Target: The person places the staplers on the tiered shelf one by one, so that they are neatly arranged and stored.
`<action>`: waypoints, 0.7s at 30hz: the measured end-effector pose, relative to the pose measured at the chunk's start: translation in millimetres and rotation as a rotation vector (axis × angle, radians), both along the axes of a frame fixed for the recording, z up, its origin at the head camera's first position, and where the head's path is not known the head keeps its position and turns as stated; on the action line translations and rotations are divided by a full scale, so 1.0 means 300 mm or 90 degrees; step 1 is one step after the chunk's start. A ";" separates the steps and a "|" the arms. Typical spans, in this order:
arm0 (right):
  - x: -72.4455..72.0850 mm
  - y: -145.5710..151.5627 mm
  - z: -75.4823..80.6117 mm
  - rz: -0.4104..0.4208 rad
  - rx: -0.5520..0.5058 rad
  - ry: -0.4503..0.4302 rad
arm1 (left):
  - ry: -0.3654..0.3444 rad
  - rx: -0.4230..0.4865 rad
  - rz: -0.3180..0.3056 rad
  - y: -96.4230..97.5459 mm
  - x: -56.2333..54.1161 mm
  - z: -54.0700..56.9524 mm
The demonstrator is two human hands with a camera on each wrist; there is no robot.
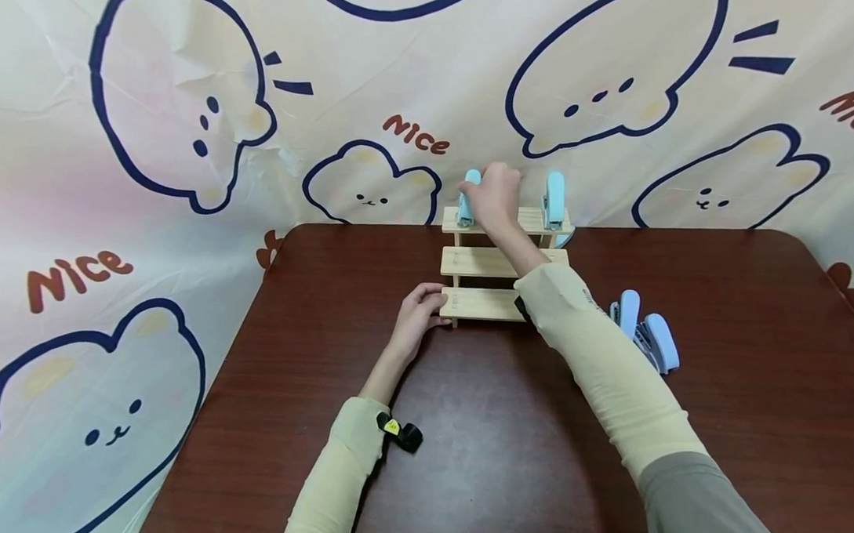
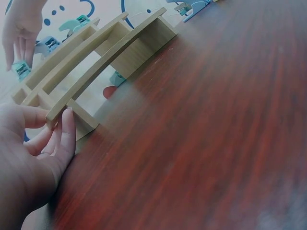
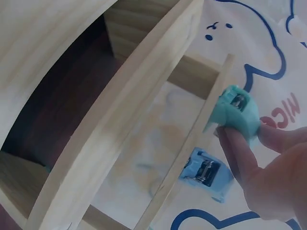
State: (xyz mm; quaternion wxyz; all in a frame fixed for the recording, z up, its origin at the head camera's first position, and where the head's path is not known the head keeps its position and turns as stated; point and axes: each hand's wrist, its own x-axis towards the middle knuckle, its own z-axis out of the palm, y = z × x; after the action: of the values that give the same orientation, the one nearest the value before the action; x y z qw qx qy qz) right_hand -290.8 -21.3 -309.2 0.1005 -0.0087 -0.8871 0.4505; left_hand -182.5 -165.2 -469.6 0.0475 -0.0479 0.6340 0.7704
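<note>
A three-step wooden display rack (image 1: 479, 302) stands on the table. My left hand (image 1: 416, 320) grips the left end of its lowest step, fingers above and below the board (image 2: 86, 91). My right hand (image 1: 497, 195) reaches over to the top step and pinches a teal stapler (image 3: 238, 112) standing upright at the left end. Beside it on that step is a blue stapler (image 3: 206, 173), which my right hand hides in the head view. Another upright teal stapler (image 1: 554, 199) is at the right end of the top step.
Two blue staplers (image 1: 628, 313) lie close together on the brown table (image 1: 343, 301), right of the rack and beside my right sleeve. A cloth (image 1: 364, 73) printed with cartoon bears hangs behind the table's far edge.
</note>
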 end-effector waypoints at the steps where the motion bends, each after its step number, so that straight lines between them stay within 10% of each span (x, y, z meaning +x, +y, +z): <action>1: -0.001 -0.001 0.000 0.009 0.011 0.004 | -0.001 0.000 0.000 0.000 0.000 0.000; 21: -0.016 -0.010 0.004 0.065 0.144 0.035 | -0.004 0.001 0.000 0.004 0.001 0.004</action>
State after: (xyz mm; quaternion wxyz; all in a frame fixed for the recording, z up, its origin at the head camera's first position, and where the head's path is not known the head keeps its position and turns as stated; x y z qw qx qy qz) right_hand -295.6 -24.2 -307.9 0.1021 0.0601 -0.9285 0.3520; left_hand -182.3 -164.1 -468.3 0.0494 -0.0505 0.6333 0.7707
